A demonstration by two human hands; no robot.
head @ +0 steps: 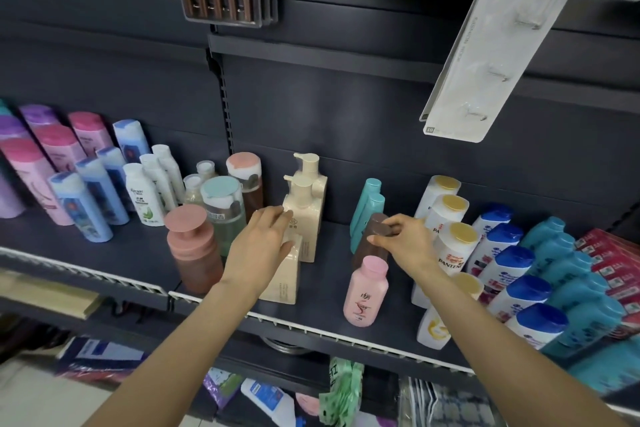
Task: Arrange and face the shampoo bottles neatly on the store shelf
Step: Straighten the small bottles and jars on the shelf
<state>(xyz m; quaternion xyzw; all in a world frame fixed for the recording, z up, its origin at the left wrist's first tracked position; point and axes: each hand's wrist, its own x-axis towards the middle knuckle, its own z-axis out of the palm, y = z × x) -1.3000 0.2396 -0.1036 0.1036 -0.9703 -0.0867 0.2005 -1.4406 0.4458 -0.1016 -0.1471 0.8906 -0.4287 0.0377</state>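
Observation:
My left hand (258, 248) rests on top of a cream pump bottle (284, 279) at the shelf's front, fingers wrapped over its pump. Two more cream pump bottles (306, 194) stand behind it. My right hand (403, 237) grips the cap of a brown bottle (369, 243) from above. A pink bottle (365, 291) stands just in front of the brown one, and two teal bottles (367, 208) stand behind it. The dark shelf (325, 288) carries all of them.
Left: a terracotta bottle (192, 246), green and brown clear bottles, small white ones, blue and pink rows. Right: white gold-capped bottles (450, 236), blue-capped white bottles (512, 274), teal ones, red boxes. Hook packs (485, 45) hang overhead. A lower shelf holds packets.

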